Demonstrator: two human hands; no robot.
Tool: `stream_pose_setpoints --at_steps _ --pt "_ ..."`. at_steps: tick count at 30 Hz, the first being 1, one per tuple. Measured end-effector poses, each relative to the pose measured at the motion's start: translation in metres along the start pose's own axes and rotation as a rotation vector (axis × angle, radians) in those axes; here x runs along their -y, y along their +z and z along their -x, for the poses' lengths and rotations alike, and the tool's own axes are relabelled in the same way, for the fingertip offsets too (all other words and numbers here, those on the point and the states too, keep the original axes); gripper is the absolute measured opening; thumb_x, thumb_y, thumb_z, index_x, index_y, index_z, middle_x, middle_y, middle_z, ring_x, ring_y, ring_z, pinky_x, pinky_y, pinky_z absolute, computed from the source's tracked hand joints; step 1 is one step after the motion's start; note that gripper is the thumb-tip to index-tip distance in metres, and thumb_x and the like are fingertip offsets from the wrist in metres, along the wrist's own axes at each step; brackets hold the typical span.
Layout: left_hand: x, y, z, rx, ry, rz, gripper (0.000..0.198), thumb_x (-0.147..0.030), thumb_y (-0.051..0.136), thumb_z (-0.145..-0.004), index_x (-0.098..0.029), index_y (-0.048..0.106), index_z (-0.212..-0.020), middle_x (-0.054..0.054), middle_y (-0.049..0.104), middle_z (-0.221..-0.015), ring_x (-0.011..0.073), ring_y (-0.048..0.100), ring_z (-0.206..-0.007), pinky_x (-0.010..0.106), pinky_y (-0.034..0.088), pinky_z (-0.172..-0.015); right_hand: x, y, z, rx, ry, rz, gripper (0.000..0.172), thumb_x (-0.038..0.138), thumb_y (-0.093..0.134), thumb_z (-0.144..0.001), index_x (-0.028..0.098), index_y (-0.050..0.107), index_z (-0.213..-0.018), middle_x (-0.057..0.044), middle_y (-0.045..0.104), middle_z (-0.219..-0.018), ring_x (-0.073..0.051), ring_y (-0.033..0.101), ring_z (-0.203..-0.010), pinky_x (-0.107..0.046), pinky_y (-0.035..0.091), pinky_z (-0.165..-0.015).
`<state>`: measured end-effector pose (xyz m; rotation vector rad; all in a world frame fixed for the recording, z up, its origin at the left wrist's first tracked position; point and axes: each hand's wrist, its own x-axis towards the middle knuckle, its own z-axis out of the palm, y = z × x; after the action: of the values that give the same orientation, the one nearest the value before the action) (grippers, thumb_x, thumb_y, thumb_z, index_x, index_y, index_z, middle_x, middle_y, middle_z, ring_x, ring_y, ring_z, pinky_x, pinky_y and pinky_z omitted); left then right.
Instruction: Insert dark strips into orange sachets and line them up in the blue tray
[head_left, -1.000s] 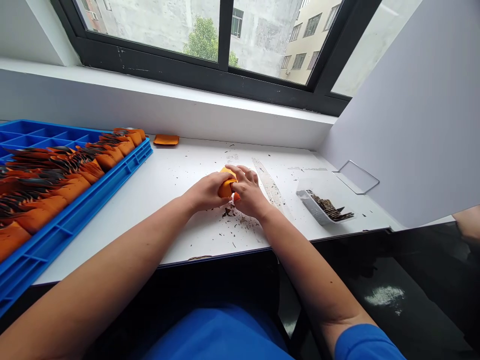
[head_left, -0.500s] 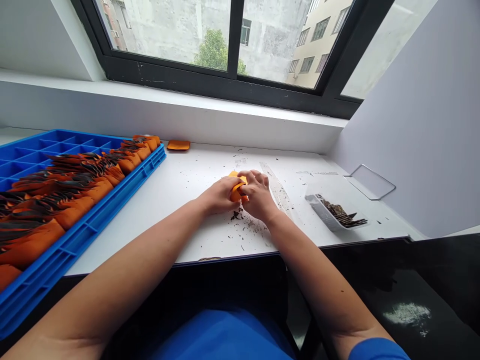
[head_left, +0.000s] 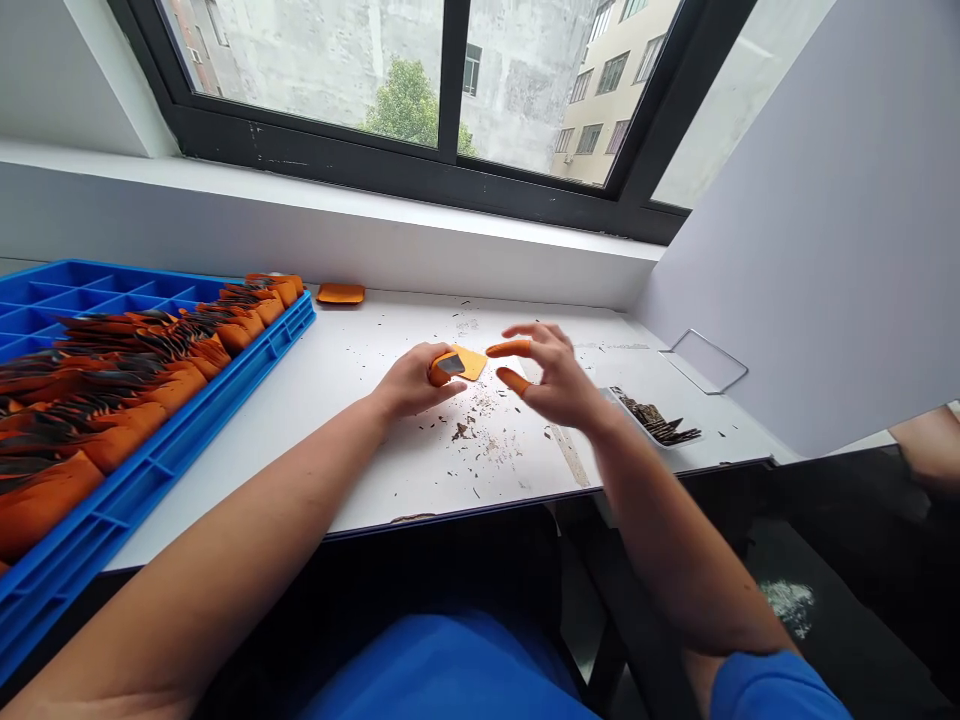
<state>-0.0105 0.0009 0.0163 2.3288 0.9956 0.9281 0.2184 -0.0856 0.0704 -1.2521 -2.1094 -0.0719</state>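
Note:
My left hand (head_left: 416, 382) is closed around a small orange pouch (head_left: 470, 362). Its flap stands out to the right and a dark grey inner face shows. Just to the right of it, my right hand (head_left: 541, 372) hovers with thumb and fingers apart, holding nothing. Orange covers sit on its thumb and index finger. Dark brown crumbs (head_left: 461, 431) lie on the white table (head_left: 360, 440) below the hands.
At the left, a blue divided tray (head_left: 161, 450) bears rows of orange pouches (head_left: 142, 410). Another orange pouch (head_left: 341, 293) lies by the wall. On the right are a clear box (head_left: 645, 425) of thin brown pieces and a wire frame (head_left: 709, 365). Someone's arm (head_left: 930, 445) shows at the right edge.
My right hand has let go of the pouch and moved right, its fingers opening. The left hand keeps hold of the pouch. The view has shifted slightly right.

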Motion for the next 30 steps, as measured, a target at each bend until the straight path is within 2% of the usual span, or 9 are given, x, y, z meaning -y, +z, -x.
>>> stream_pose_setpoints --at_steps 1,3,4,6,8,11,16,23,30 --pt "0.0 0.0 0.0 -0.003 0.007 -0.004 0.026 -0.035 0.074 -0.077 -0.022 0.064 -0.096 0.003 0.065 -0.092 0.0222 0.059 -0.091 0.033 0.046 -0.078 -0.002 -0.023 0.001 0.074 0.0 0.02 0.026 0.033 0.068 -0.091 0.034 0.072 -0.116 -0.004 0.063 -0.13 -0.032 0.049 -0.129 -0.057 0.031 -0.113" --pt "0.0 0.002 0.0 -0.011 0.016 -0.014 0.026 -0.037 0.075 -0.077 -0.022 0.065 -0.096 0.004 0.066 -0.094 0.0228 0.059 -0.093 0.033 0.046 -0.079 -0.011 -0.07 0.003 0.145 0.112 0.108 0.032 0.046 0.07 -0.088 0.033 0.072 -0.117 -0.006 0.065 -0.126 -0.034 0.052 -0.125 -0.057 0.037 -0.108" --pt "0.001 0.002 0.0 -0.016 0.018 -0.016 0.026 -0.038 0.075 -0.077 -0.023 0.065 -0.096 0.004 0.067 -0.095 0.0229 0.06 -0.094 0.033 0.046 -0.079 -0.019 -0.091 0.004 0.176 0.219 0.165 0.033 0.05 0.069 -0.087 0.032 0.073 -0.115 -0.007 0.067 -0.12 -0.034 0.057 -0.117 -0.054 0.043 -0.101" --pt "0.001 0.004 -0.001 -0.027 0.018 -0.009 0.025 -0.038 0.075 -0.077 -0.023 0.066 -0.095 0.004 0.067 -0.097 0.0225 0.06 -0.095 0.033 0.046 -0.08 -0.039 -0.122 0.007 0.296 0.542 0.252 0.036 0.052 0.063 -0.089 0.028 0.072 -0.114 -0.008 0.069 -0.11 -0.029 0.064 -0.092 -0.046 0.052 -0.081" --pt "0.001 0.004 -0.001 -0.033 0.025 0.005 0.024 -0.04 0.075 -0.077 -0.023 0.067 -0.091 0.004 0.068 -0.095 0.0222 0.06 -0.093 0.033 0.046 -0.079 -0.063 -0.137 0.013 0.412 0.769 0.339 0.034 0.05 0.062 -0.089 0.028 0.072 -0.113 -0.007 0.07 -0.106 -0.025 0.064 -0.081 -0.039 0.051 -0.071" --pt "0.002 0.004 -0.002 -0.037 0.026 0.012 0.024 -0.044 0.075 -0.077 -0.023 0.067 -0.087 0.003 0.066 -0.089 0.0214 0.059 -0.088 0.032 0.045 -0.076 -0.097 -0.133 0.024 0.618 0.843 0.4 0.034 0.043 0.065 -0.086 0.025 0.072 -0.114 -0.007 0.07 -0.102 -0.022 0.064 -0.08 -0.034 0.049 -0.068" --pt "0.001 0.003 0.0 -0.007 -0.025 0.028 0.022 -0.042 0.074 -0.077 -0.023 0.065 -0.084 -0.001 0.062 -0.079 0.0163 0.054 -0.073 0.029 0.04 -0.066 -0.133 -0.109 0.036 0.821 0.839 0.411 0.056 0.045 0.072 -0.078 0.025 0.067 -0.131 -0.008 0.069 -0.113 -0.023 0.066 -0.091 -0.031 0.049 -0.072" --pt "-0.001 0.002 0.004 0.049 -0.08 0.075 0.026 -0.044 0.075 -0.077 -0.024 0.063 -0.088 -0.005 0.049 -0.067 0.0125 0.044 -0.06 0.027 0.034 -0.06 -0.149 -0.099 0.029 0.939 0.898 0.443 0.048 0.025 0.076 -0.07 0.028 0.076 -0.118 -0.006 0.072 -0.108 -0.025 0.066 -0.096 -0.03 0.048 -0.072" --pt "-0.005 0.001 0.006 0.087 -0.146 0.081 0.026 -0.044 0.075 -0.077 -0.024 0.061 -0.088 -0.006 0.041 -0.064 0.0123 0.039 -0.059 0.027 0.033 -0.058 -0.146 -0.105 0.024 0.943 0.935 0.493 0.037 0.023 0.079 -0.068 0.028 0.077 -0.104 -0.005 0.071 -0.114 -0.028 0.064 -0.102 -0.032 0.048 -0.073"
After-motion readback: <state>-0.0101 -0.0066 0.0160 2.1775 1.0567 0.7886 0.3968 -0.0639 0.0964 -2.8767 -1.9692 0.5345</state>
